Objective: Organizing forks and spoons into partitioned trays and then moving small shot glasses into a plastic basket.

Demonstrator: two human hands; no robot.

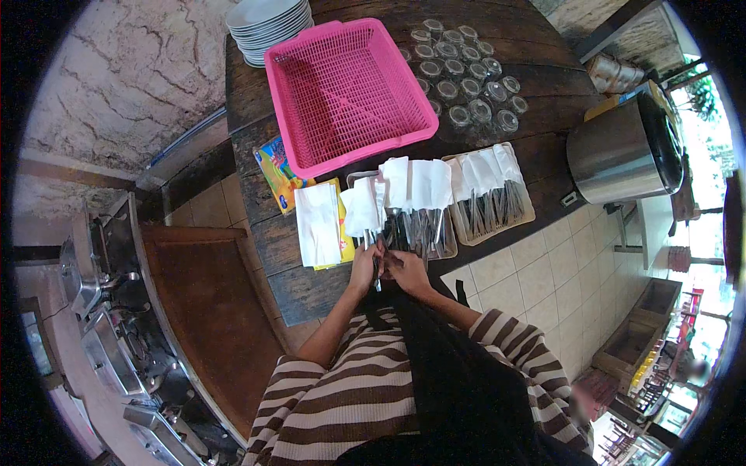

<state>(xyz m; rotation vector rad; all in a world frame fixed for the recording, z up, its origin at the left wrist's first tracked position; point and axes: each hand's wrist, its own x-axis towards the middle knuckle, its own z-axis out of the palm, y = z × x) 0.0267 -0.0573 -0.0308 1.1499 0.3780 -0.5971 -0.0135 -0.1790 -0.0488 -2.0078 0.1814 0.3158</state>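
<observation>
My left hand (364, 268) grips metal cutlery (379, 284) in front of my apron, at the table's near edge. A white paper napkin (360, 204) covers the upper end of what appears to be this cutlery. Close against it, my right hand (409, 271) has its fingers bent in; whether they hold anything is hidden. Just beyond my hands, a tray of cutlery (447, 247) holds loose pieces and napkin-sleeved sets (428, 180). To its right, a cream plastic basket (495, 236) contains more cutlery with napkin-covered tops. Folded white napkins (317, 224) lie in a stack left of my hands.
A pink plastic basket (428, 125) stands behind the napkins, beside stacked white plates (271, 29). Upturned glasses (471, 87) cover the table's back right. A large steel container (612, 151) stands at the right edge. Colourful packets (274, 175) lie on the wooden table (300, 291).
</observation>
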